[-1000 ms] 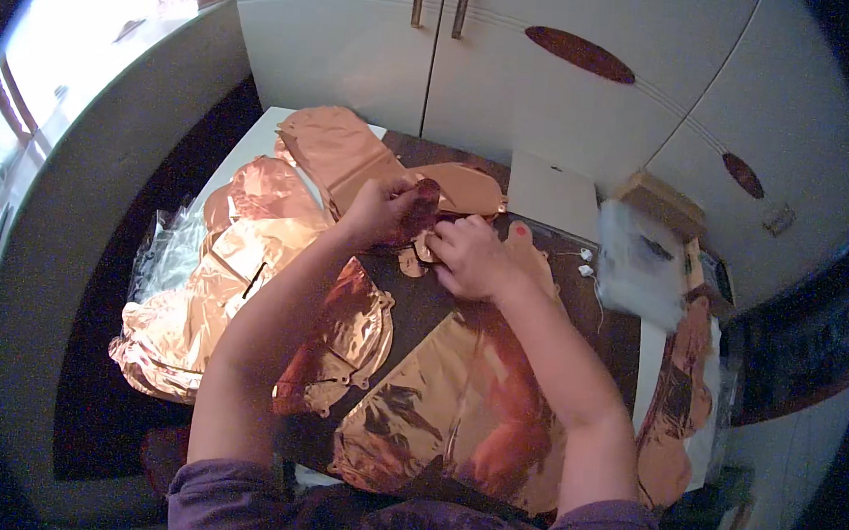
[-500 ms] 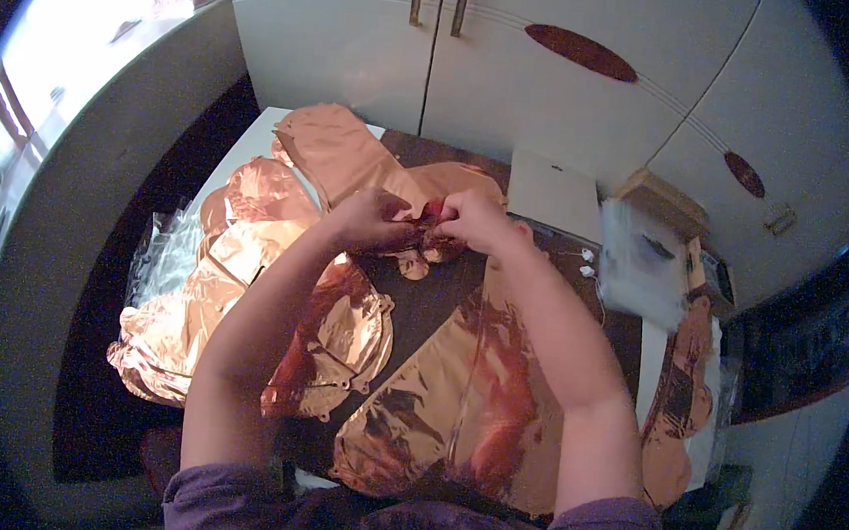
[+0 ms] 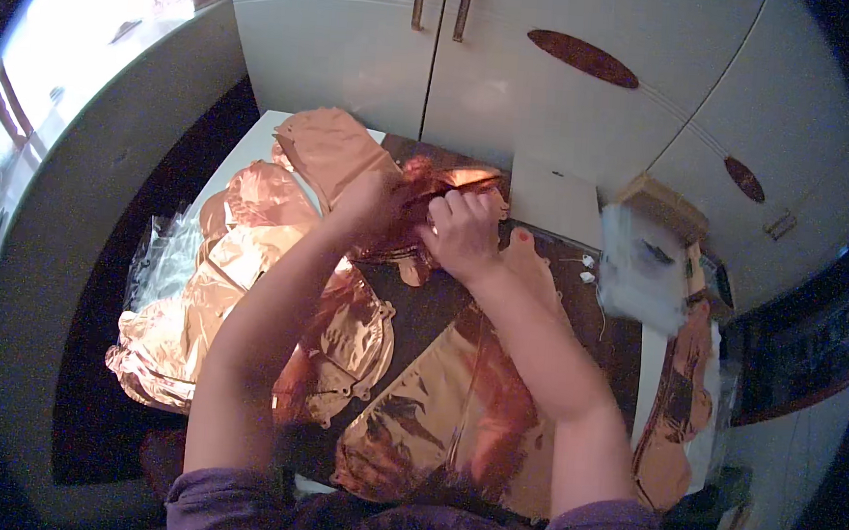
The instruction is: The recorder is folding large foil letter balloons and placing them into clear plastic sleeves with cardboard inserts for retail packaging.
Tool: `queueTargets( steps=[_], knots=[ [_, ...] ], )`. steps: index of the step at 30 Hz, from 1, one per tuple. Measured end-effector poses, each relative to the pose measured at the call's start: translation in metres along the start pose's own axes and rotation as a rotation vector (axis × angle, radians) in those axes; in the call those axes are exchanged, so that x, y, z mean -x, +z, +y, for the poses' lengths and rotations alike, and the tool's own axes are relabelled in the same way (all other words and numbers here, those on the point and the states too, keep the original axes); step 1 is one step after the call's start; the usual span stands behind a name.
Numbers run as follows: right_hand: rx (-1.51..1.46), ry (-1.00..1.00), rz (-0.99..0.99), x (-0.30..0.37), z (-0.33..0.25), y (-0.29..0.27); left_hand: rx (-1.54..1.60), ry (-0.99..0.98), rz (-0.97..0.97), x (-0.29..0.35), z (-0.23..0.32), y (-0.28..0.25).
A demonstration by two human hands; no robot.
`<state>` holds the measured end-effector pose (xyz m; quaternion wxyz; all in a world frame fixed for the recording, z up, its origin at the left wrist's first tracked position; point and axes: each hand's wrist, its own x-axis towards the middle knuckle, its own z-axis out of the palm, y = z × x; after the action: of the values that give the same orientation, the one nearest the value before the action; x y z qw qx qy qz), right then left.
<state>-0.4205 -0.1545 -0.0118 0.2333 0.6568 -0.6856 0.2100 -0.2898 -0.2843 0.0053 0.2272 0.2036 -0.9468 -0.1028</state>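
Flat, shiny rose-gold foil balloons cover much of the dark table. At the far middle, my right hand (image 3: 464,233) is closed with curled fingers on a crumpled foil balloon (image 3: 472,178). My left hand (image 3: 375,200) is at the left side of the same balloon; its fingers are dim and partly hidden, but they look closed on the foil. A small rounded foil tab (image 3: 412,271) sticks out below the hands. Under my right forearm lies a large flat foil balloon (image 3: 416,392). Another pale one (image 3: 325,145) lies just beyond my left hand.
Heaped foil balloons (image 3: 246,277) lie left, beside clear plastic wrapping (image 3: 164,257). At right are a white box (image 3: 552,197), a clear plastic bag (image 3: 641,270), a cardboard box (image 3: 663,203), and a narrow foil piece (image 3: 675,411). White cabinet doors (image 3: 342,43) stand behind the table.
My right hand has turned over, its knuckles now up, and moved slightly nearer. The foil between my hands has shifted and folded. My left hand has turned a little.
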Motion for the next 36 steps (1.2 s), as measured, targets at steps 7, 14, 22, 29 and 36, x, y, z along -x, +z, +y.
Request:
queueTargets(
  steps=[7, 14, 22, 29, 36],
  knots=[
    [-0.099, 0.414, -0.431, 0.004, 0.0, 0.003, 0.131, -0.413, 0.383, -0.041, -0.117, -0.065],
    [-0.175, 0.576, -0.56, -0.004, -0.005, -0.023, -0.639, -0.381, 0.913, -0.051, -0.169, -0.309],
    [-0.059, 0.174, 0.604, -0.017, 0.009, -0.097, -0.277, 0.383, 0.472, -0.014, 0.005, -0.241],
    [-0.141, -0.186, 0.038, -0.005, -0.014, -0.227, -0.212, 0.436, 0.142, 0.058, 0.139, -0.155],
    [-0.317, 0.601, -0.398, 0.084, 0.028, -0.281, 0.246, 0.742, 0.183, 0.17, 0.174, -0.074]
  ],
)
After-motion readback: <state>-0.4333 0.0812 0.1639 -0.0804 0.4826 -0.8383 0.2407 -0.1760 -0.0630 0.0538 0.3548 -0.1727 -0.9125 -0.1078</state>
